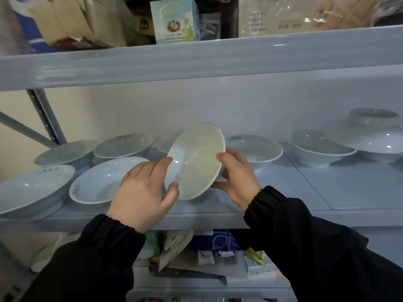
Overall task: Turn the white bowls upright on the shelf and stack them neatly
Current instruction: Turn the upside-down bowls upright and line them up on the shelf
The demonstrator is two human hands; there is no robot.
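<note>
Both hands, left [144,188] and right [237,177], pinch tilted bowl [196,162] by rim above shelf [305,192] middle. Risk: slick glaze slips, bowl knocks neighbour bowl [104,182], chips.

Dim and cool, bluish all over, lit softly from the front. Warmer cast on held bowl [196,162] at centre. Small glints on bowls [370,140] at 3 and 9 o'clock. Smeared along shelf edge [65,68] at 10 o'clock. Bowed by wide lens near borders.
</note>
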